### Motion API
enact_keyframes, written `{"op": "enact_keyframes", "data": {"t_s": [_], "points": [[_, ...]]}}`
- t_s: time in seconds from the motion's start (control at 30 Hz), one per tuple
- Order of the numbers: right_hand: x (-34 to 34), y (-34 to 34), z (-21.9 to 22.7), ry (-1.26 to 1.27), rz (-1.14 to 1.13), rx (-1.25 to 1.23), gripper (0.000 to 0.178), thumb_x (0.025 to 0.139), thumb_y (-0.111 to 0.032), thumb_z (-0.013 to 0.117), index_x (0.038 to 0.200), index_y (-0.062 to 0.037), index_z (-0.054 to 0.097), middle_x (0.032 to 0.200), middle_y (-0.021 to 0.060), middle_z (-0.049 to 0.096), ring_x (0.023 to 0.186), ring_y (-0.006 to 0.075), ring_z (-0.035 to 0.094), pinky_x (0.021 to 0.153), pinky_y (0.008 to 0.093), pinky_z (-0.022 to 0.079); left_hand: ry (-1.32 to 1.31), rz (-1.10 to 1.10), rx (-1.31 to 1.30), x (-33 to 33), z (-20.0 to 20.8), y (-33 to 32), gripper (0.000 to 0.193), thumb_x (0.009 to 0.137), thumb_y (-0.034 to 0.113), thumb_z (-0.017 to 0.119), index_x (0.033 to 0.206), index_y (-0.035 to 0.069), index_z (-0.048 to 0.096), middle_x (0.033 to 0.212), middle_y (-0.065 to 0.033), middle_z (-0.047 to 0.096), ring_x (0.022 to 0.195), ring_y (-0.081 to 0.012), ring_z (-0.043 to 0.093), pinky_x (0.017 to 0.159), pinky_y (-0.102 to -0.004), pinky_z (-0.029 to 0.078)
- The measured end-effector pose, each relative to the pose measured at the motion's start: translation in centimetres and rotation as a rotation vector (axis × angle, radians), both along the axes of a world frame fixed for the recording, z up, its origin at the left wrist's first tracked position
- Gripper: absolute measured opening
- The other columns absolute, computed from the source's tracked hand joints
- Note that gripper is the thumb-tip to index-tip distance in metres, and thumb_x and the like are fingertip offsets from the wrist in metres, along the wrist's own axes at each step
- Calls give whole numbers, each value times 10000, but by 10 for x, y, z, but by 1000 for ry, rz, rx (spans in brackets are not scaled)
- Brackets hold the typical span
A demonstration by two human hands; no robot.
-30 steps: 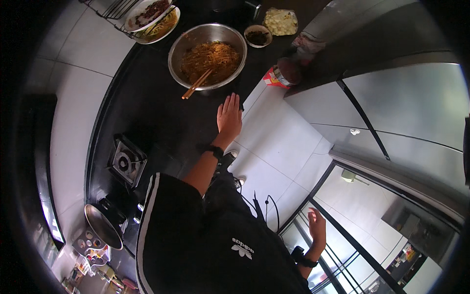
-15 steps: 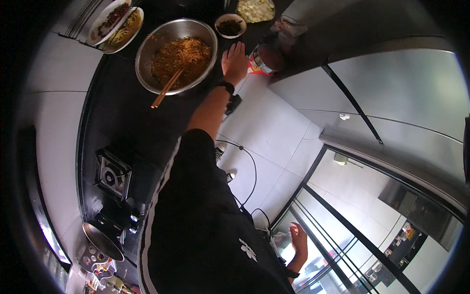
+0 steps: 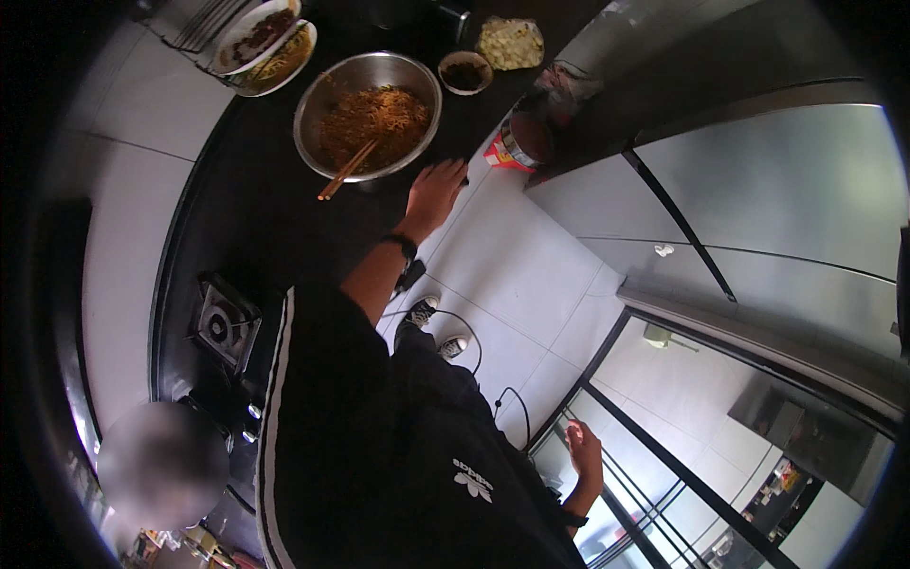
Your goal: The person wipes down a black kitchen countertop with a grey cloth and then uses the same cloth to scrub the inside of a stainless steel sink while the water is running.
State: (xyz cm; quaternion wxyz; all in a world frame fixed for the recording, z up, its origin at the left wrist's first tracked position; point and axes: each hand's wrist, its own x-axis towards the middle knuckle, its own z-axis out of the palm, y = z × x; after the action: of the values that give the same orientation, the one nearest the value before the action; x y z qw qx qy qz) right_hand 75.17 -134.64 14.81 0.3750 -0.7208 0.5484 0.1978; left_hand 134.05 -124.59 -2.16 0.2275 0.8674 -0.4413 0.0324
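My left hand (image 3: 437, 197) lies with its fingers stretched out at the edge of the dark counter, just on the near right side of a large steel mixing bowl (image 3: 306, 137). It holds nothing. Reddish-brown shredded food, perhaps noodles, fills the bowl (image 3: 389, 114). A pair of wooden chopsticks (image 3: 347, 171) leans in it, the ends sticking out over the near rim. Off to the lower right, my right hand (image 3: 585, 449) hangs in the air by my side, fingers loosely bent and apart, with nothing seen in it.
Beyond the bowl stand a small bowl of dark food (image 3: 465, 73) and a bag of pale pieces (image 3: 510, 44). Plates of food (image 3: 275, 62) sit on a rack at far left. A gas burner (image 3: 226, 324) is nearer. A red-and-white container (image 3: 512, 152) stands right; a cable (image 3: 517, 403) crosses the floor.
My left hand has drawn back toward me along the counter edge, from beside the bowl to its near right. The view has shifted slightly. The chopsticks stay in the bowl.
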Motion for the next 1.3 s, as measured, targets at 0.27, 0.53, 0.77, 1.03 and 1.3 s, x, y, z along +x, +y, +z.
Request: {"op": "enact_keyframes", "data": {"t_s": [0.27, 0.53, 0.77, 1.03, 1.3], "points": [[49, -72, -26, -21, 333, 33, 320, 965, -278, 600, 1217, -99, 679, 1089, 207, 725, 1040, 321, 707, 885, 401, 548, 102, 229, 69, -100, 10, 145, 518, 934, 249, 644, 1430, 151, 529, 1493, -36, 500, 1387, -232, 451, 1140, -439, 357], [104, -191, -64, -206, 857, -110, 281, 944, -273, 585, 1147, -114, 696, 1043, 202, 721, 976, 382, 702, 860, 473, 553, 177, 640, 23, -228, 4, 224, 464, 820, 64, 698, 1281, 97, 645, 1316, -106, 616, 1187, -327, 567, 1031, -451, 450], [161, -227, -74, -237, 1075, -281, 263, 946, -251, 571, 1050, -35, 681, 995, 210, 709, 925, 416, 685, 822, 465, 544, 531, 946, -27, -412, 8, 298, 181, 895, 187, 635, 969, 39, 708, 957, -208, 691, 944, -413, 645, 836, -476, 523], [199, -111, -88, -275, 1382, 6, 293, 900, -260, 642, 1101, -51, 680, 995, 214, 716, 950, 342, 704, 836, 408, 543, 984, 1791, 77, -728, -35, 374, 274, 804, 268, 668, 931, 38, 748, 943, -231, 716, 922, -397, 695, 827, -463, 560], [235, 66, -59, -248, 1703, -99, 346, 896, -274, 639, 1182, -81, 671, 1017, 176, 729, 958, 347, 701, 843, 437, 542, 1238, 2106, -339, -872, -38, 363, 359, 755, 297, 681, 985, 29, 749, 974, -204, 736, 989, -347, 703, 876, -426, 550]]}}
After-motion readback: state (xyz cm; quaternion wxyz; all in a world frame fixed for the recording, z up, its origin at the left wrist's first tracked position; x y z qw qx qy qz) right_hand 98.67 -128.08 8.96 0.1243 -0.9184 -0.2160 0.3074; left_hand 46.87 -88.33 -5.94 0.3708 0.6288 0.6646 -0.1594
